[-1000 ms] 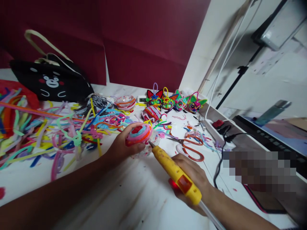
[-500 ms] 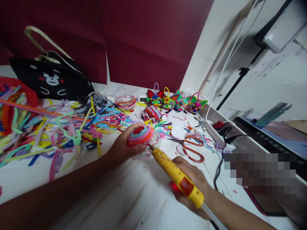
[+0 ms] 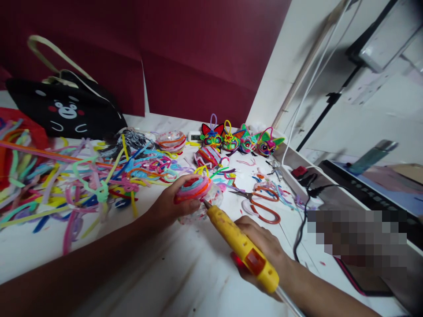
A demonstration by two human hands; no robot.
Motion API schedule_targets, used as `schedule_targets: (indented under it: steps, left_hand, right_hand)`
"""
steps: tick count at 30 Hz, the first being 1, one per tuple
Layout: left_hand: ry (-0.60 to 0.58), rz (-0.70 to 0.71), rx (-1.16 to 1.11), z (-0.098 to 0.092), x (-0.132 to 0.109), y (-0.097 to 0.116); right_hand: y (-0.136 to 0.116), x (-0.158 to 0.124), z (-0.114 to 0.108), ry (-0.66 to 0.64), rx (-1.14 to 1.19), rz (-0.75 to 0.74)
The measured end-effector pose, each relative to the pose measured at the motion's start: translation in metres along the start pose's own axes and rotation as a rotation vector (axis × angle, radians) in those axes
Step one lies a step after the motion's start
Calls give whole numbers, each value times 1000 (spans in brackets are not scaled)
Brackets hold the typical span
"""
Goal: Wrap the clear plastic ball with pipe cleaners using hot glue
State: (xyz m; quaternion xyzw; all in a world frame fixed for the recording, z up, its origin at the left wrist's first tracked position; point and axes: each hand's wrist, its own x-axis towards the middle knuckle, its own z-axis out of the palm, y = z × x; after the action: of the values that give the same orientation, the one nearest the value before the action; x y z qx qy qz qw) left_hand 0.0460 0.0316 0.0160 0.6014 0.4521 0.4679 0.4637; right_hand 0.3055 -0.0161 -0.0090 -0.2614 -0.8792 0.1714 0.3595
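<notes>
Glue gun (image 3: 239,246) nozzle touches a pipe-cleaner ball (image 3: 194,189) over the white bench (image 3: 185,273). The left hand (image 3: 167,207) has its grip closed around the ball from 9 o'clock, thumb lying right beside the tip at the ball's 5 o'clock; the right hand (image 3: 264,251) is clenched on the gun. Likely hazard: hot glue or the nozzle could catch that thumb, or the ball could turn in the fingers and smear the bead. Scissors (image 3: 264,207) lie at 3 o'clock, loose pipe cleaners (image 3: 82,180) at 9.
</notes>
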Motion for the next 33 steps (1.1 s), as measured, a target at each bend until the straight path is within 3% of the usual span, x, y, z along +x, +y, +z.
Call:
schedule_targets:
  steps: [11,27,33]
  left_hand:
    - [47,-78,-109,6,-1,1]
    - [18,-36,-77,2,0,-2]
    - [-77,-111,-127,0,1,-4]
  right_hand:
    - [-2,0,2,39,-126,-53]
    - [-4,1,0,13,18,4]
    - [-2,-1,-3,-18,42,29]
